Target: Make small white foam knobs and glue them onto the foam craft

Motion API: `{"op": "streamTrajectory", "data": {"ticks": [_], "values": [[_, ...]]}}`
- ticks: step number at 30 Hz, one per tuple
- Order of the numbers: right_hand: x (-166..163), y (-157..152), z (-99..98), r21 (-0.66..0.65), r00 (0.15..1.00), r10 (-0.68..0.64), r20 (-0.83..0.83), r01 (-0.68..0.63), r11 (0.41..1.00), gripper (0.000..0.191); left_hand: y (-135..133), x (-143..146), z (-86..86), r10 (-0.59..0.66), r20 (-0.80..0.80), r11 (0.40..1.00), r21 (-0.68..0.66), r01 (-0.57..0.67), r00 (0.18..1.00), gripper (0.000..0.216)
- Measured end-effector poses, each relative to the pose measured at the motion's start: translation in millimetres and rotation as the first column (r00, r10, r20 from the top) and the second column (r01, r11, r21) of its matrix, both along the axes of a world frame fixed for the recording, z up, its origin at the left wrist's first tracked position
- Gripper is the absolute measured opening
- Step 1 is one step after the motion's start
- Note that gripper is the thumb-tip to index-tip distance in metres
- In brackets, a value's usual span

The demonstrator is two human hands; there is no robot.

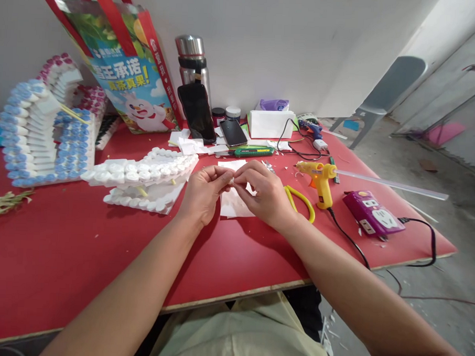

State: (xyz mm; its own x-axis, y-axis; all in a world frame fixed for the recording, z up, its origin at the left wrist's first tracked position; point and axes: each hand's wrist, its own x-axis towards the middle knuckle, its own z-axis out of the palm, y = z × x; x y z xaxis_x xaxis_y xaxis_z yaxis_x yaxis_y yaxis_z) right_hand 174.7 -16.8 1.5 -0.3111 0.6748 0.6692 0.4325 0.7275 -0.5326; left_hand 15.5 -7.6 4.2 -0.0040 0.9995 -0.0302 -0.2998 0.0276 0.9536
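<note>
- Creased pale cloth (238, 333) on lap
- Left hand (203, 195) and right hand (262, 192): fingertips clamped on tiny white piece (232, 181), above flat white sheet (236, 208); piece's long axis too small to tell
- Knobbly white model (143, 171) left
- Yellow plastic glue gun (319, 181), nozzle leftward
- Glossy bag (127, 73) reads "真茶真果!"

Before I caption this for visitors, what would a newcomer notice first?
Probably the big colourful bag standing at the back left of the red table. Next, the yellow glue gun to the right of the right hand, which meets the left hand over white paper.
</note>
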Motion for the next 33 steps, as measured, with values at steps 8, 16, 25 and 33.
{"op": "streamTrajectory", "data": {"ticks": [8, 16, 25, 33], "values": [[1, 0, 4.3, 0.005, 0.993, -0.057, -0.108, 0.058, 0.998, 0.012, -6, -6, 8.4, -0.155, 0.041, 0.987, 0.045, 0.153, 0.987, 0.034], [1, -1, 8.8, -0.186, 0.965, -0.057, -0.255, 0.009, 0.982, 0.015, -4, -10, 5.4, -0.135, -0.156, 0.972, 0.171, 0.162, 0.978, 0.032], [2, -2, 10.0, -0.214, 0.952, -0.097, -0.291, 0.034, 0.976, 0.02, -7, -3, 4.1, -0.08, -0.217, 0.958, 0.253, 0.135, 0.973, 0.026], [-1, -1, 7.9, -0.096, 0.97, -0.095, -0.222, 0.075, 0.993, 0.017, -4, 4, -6.7, -0.073, -0.018, 0.977, 0.201, 0.076, 0.997, 0.019]]}}
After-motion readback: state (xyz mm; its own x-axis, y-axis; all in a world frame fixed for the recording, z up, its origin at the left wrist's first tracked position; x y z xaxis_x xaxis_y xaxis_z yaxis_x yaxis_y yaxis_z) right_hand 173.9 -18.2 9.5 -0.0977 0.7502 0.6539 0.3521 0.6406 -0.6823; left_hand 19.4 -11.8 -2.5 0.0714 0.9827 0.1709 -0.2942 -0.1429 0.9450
